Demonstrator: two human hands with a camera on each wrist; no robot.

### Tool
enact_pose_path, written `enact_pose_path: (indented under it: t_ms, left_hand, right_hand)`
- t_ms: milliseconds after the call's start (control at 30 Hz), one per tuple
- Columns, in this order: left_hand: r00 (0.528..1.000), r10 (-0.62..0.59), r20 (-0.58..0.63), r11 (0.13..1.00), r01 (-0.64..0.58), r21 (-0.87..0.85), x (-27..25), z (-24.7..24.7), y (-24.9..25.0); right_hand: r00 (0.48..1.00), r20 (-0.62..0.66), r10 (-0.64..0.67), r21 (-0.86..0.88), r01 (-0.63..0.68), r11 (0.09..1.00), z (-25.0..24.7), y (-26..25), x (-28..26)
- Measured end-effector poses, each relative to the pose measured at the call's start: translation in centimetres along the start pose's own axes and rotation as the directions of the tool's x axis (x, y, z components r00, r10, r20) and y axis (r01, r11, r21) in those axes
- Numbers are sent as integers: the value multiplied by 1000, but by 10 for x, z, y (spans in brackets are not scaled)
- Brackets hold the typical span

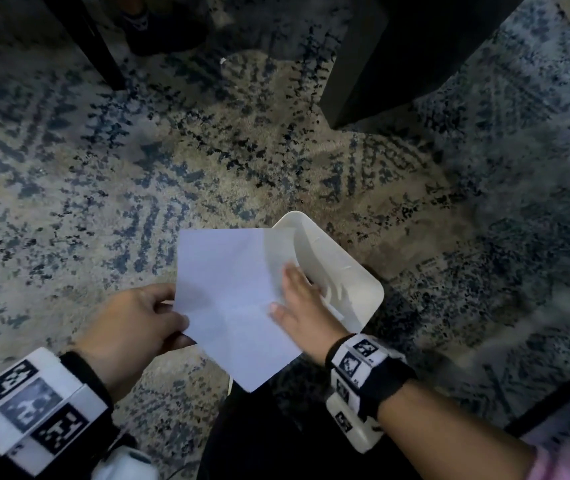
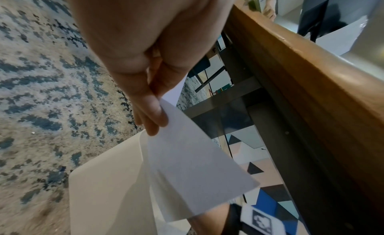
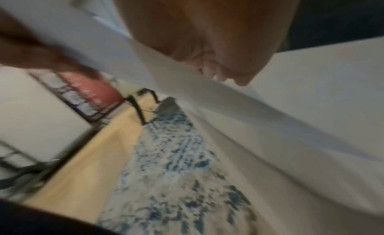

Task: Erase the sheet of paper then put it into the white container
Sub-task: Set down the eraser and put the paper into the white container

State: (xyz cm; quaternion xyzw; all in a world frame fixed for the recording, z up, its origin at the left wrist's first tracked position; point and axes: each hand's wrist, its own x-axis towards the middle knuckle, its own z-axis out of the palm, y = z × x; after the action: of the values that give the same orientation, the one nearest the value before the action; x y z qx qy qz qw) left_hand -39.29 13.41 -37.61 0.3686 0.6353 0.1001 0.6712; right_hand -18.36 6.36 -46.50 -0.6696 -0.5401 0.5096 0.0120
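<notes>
Sheet of paper (image 1: 231, 299): white, with faint fold creases; it is held in the air over the near-left part of the white container (image 1: 346, 271), and part of the container's opening is covered by it.
Left hand (image 1: 138, 323): the left edge of the sheet is pinched between the thumb and the curled fingers (image 2: 153, 113); this pinch is seen clearly in the left wrist view.
Right hand (image 1: 302, 299): it is placed at the right edge of the sheet, with the thumb on the upper face; the other fingers are hidden or blurred, so it cannot be told whether the sheet is gripped.
White container: it stands on the rug (image 1: 103, 168), just in front of the person; its rounded rim is seen beyond the sheet.
Rug: patterned in blue and beige.
Table (image 2: 301, 74): a wooden edge is seen in the left wrist view, beside the left hand.
</notes>
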Motion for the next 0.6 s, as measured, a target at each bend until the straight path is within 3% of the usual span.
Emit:
enact_pose_path:
  t_ms: [67, 133, 200, 267, 333, 400, 467, 533, 600]
  left_hand:
    - [1000, 0, 30, 1000, 0, -2, 2, 4, 4]
    - [999, 1, 40, 1000, 0, -17, 1, 5, 7]
    - [999, 0, 42, 1000, 1, -23, -1, 3, 10]
    - [998, 7, 56, 1000, -6, -11, -4, -1, 11]
    - [997, 14, 75, 1000, -15, 21, -6, -5, 11]
    - [995, 12, 94, 999, -16, 49, -6, -4, 11]
    - [994, 3, 109, 999, -9, 52, -5, -1, 12]
    - [994, 3, 113, 999, -8, 47, -3, 2, 12]
    - [993, 0, 121, 999, -5, 37, -1, 3, 12]
  right_hand:
    - [971, 80, -223, 20, 222, 975, 8, -33, -9]
    - [952, 146, -270, 52, 265, 963, 16, -38, -12]
    - [979, 179, -94, 76, 82, 994, 14, -14, -6]
    - [977, 163, 138, -17, -137, 990, 4, 14, 1]
    - [974, 76, 215, -140, -203, 969, -11, 22, 4]
    - [995, 12, 98, -115, -96, 989, -22, 1, 2]
    - [992, 9, -122, -78, 122, 989, -25, -38, -8]
    - [947, 44, -319, -61, 322, 945, -17, -72, -15]
    - [898, 111, -426, -49, 433, 900, -5, -82, -17]
